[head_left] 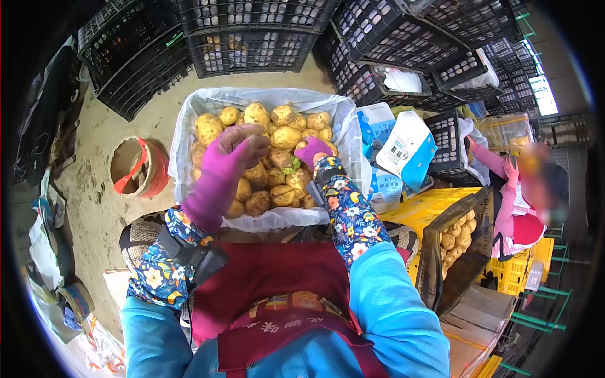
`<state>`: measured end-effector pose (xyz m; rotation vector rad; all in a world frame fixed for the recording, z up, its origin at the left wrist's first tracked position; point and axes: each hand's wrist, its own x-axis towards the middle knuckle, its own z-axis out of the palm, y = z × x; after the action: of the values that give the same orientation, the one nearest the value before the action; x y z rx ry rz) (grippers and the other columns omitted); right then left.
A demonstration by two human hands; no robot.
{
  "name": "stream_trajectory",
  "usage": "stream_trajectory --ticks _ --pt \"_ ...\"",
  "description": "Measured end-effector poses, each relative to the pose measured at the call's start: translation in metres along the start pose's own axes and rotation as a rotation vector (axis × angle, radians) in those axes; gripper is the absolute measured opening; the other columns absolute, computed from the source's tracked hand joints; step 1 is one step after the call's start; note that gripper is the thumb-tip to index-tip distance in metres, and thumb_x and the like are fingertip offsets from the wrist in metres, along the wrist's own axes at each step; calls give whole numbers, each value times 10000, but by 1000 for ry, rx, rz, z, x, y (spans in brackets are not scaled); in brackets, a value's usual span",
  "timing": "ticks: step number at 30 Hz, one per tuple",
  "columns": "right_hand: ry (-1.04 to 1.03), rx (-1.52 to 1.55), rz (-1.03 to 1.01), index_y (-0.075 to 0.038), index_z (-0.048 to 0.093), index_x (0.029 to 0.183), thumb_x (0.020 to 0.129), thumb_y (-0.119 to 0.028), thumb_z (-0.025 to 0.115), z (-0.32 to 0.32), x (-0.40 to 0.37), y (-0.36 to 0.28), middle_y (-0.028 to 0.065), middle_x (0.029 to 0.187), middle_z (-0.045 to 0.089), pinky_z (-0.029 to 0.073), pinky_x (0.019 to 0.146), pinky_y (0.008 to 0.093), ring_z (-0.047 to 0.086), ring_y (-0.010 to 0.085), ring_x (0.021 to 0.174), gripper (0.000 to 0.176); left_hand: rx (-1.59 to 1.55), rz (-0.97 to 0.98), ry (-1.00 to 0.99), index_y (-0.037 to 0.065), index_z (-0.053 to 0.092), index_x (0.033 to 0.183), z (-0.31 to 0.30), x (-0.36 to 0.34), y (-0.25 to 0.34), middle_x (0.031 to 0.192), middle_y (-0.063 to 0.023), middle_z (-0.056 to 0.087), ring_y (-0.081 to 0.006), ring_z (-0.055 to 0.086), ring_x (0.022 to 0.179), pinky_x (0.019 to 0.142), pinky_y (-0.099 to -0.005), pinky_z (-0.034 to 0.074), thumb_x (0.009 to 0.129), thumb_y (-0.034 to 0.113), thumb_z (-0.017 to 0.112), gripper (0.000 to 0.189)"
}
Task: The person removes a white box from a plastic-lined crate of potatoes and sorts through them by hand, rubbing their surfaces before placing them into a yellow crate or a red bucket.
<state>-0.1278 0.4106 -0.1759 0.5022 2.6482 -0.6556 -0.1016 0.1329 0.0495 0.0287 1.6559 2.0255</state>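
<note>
A crate lined with white plastic film (345,113) stands in front of me, filled with yellow, partly muddy potatoes (285,137). My left hand (234,151), in a purple glove with dirty fingertips, is raised over the left part of the potatoes. Its fingers are bent, and the palm side is hidden, so whether it holds anything does not show. At the right side of the crate my right hand (313,151), also in a purple glove, reaches down onto the potatoes. Its fingers are curled and mostly hidden against them. A bit of green leaf lies between the hands.
A bucket with a red strap (140,167) stands left of the crate. Black crates (252,47) are stacked beyond. Blue-and-white paper bags (406,148) lie at the right, near a yellow crate (428,211) and a tilted crate of potatoes (457,239). Another person sits far right.
</note>
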Motion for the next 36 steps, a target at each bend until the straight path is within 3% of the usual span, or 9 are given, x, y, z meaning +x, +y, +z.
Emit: stream_trajectory --ticks 5,8,12,17,19,20,26,32,36 --pt "-299 1357 41 -61 563 1300 857 -245 680 -41 -46 15 44 1065 639 497 768 263 609 135 857 494 -30 -16 -12 35 549 1274 3 -2 -1 1156 -86 659 -160 622 1027 901 -300 477 985 298 547 391" --pt "-321 1436 -122 -73 464 1391 901 -247 664 -84 -106 -23 41 1152 606 502 752 257 605 121 884 557 12 -13 -19 44 538 1300 6 4 -16 1200 -80 641 -176 612 1046 915 -313 474 921 213 643 428" --pt "-295 1057 -129 -19 361 1443 893 -297 687 -122 -158 -85 89 1120 618 539 771 282 624 143 911 697 781 700 -27 85 492 1365 18 9 -41 1289 -116 564 -236 599 1081 953 -340 482 725 102 794 708" --pt "-416 1297 -366 -20 433 1393 923 -281 635 -145 -170 -100 108 1089 649 540 792 350 647 206 935 574 326 474 -45 71 462 1373 12 6 -16 1266 -120 549 -226 572 1169 939 -300 497 766 86 728 662" --pt "48 841 -447 -12 574 1255 927 -298 611 -105 -109 -58 142 1085 676 526 799 356 666 264 943 438 11 244 9 71 426 1397 -1 2 7 1294 -108 534 -227 555 1202 991 -307 471 821 76 663 623" --pt "86 441 -258 -34 655 1127 909 -360 612 -97 -90 -45 162 1086 681 510 821 388 663 308 930 394 -59 216 29 74 418 1401 -6 0 11 1279 -110 534 -222 559 1185 982 -311 476 845 85 632 596" --pt "-130 -393 -216 -239 563 1286 759 -419 723 -12 -69 -89 141 1111 673 509 883 451 639 336 1051 580 -362 137 4 76 397 1393 -13 -3 22 1251 -83 517 -197 581 1149 892 -303 516 951 232 561 497" --pt "-83 225 -251 -115 523 1295 706 -311 794 10 -39 -40 138 1127 658 503 891 388 638 279 1026 677 -421 -120 105 123 569 1132 -14 -1 24 1008 -23 633 -146 625 945 793 -284 517 961 426 560 348" --pt "-47 386 -438 -19 504 1290 701 -253 834 -68 -88 -59 137 1178 624 470 937 324 603 213 1077 714 -122 -89 -77 82 539 1246 -18 9 -1 1002 -42 628 -153 616 960 819 -270 513 954 344 596 397"
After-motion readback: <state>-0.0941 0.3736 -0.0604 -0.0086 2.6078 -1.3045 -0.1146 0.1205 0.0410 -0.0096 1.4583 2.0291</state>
